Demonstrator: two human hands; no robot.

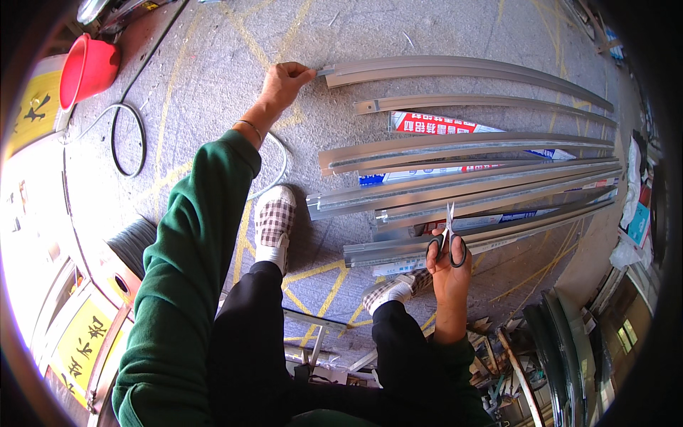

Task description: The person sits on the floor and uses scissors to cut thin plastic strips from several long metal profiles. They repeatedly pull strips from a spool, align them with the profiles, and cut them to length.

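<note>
My left hand (288, 80) is stretched out ahead, fingers pinched on a thin grey strip (324, 72). That strip sticks out from the left end of the farthest long metal profile (427, 67). In my right hand (451, 281), nearer my body, is a pair of scissors (448, 231) with black handles. A finger and thumb sit at the handle loops, and the blades point away from me, slightly parted. Beneath and beyond the scissors, several more metal profiles (469, 148) lie side by side on the ground, some with pale strips along them.
Printed red, white and blue wrapping (430, 123) lies under the profiles. A red bucket (92, 69), a looped dark hose (114, 142) and a cable spool (131, 245) are on the left. At lower right, scrap pieces (491, 356) lie beside dark curved lengths (558, 349).
</note>
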